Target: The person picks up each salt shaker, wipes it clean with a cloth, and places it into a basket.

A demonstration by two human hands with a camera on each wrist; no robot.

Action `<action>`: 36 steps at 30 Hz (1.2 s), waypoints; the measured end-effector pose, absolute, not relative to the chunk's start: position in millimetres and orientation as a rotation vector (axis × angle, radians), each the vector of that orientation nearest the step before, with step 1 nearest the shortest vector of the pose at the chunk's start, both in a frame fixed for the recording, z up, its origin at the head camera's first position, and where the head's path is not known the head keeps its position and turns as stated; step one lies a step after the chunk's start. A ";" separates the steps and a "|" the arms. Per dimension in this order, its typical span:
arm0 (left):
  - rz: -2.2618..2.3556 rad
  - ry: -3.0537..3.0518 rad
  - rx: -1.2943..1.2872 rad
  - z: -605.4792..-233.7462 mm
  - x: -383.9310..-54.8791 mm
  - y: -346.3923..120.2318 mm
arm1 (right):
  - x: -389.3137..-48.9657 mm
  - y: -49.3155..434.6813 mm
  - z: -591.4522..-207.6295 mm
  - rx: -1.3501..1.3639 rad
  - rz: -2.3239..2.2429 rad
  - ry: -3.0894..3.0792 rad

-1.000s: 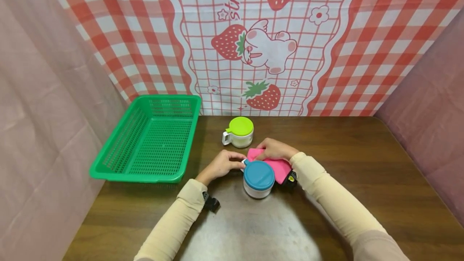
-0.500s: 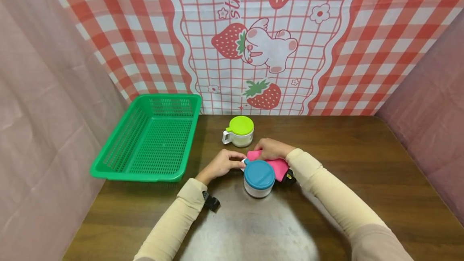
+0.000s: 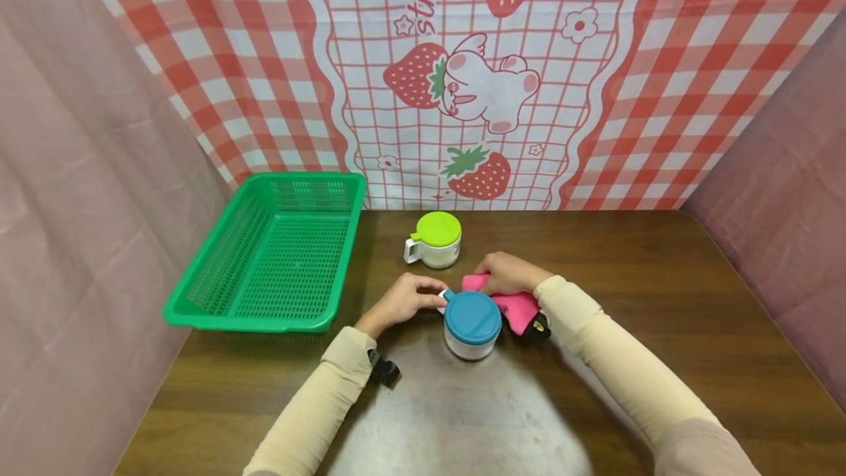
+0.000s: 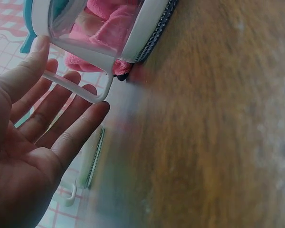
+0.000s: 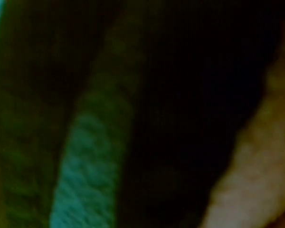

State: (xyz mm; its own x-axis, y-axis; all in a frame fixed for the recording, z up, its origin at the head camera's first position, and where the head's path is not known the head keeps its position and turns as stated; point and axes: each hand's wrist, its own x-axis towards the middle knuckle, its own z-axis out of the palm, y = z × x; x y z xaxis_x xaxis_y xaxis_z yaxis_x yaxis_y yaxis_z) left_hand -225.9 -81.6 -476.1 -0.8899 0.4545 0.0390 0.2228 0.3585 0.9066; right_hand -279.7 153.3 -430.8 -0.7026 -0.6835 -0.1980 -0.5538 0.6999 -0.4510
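A clear jar with a blue lid [image 3: 472, 318] and a white handle stands upright on the table. My left hand [image 3: 403, 303] holds it by that handle; in the left wrist view the thumb lies at the top of the handle [image 4: 102, 85] and the fingers pass behind it. On the jar's right side, my right hand [image 3: 509, 274] grips a bunched pink cloth [image 3: 518, 311], which also shows through the jar's clear wall. Dark, blurred shapes fill the right wrist view, so the right fingertips are hidden there.
Behind the hands stands a similar jar with a lime-green lid [image 3: 439, 230], its handle pointing left. A green plastic basket [image 3: 340, 270] sits at the left of the wooden table [image 3: 661, 300]. A red-checked strawberry curtain [image 3: 502, 94] hangs along the back.
My right hand has shifted the pink cloth slightly left, then back to the right beside the blue-lidded jar. The left hand and the jar stay almost where they were.
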 end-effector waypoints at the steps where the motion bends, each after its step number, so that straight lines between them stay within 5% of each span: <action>1: 1.542 2.405 0.612 -475.9 -225.6 -81.7 | -279.5 155.0 -431.4 -0.960 -0.531 2.557; 13: 1.543 2.414 0.694 -480.5 -227.5 -82.1 | -273.9 171.2 -435.8 -0.532 -0.951 2.319; 36: 1.545 2.443 0.717 -476.6 -221.1 -80.8 | -250.7 192.1 -441.5 -0.274 -1.257 2.224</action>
State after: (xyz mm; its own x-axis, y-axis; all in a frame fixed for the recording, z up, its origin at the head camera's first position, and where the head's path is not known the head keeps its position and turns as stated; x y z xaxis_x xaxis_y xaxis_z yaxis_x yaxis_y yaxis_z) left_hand -221.1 -80.8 -476.6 -0.8715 0.4767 0.1151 0.3083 0.3501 0.8845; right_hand -250.7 192.1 -441.5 -0.8196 -0.4352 -0.3727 0.0948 0.5384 -0.8373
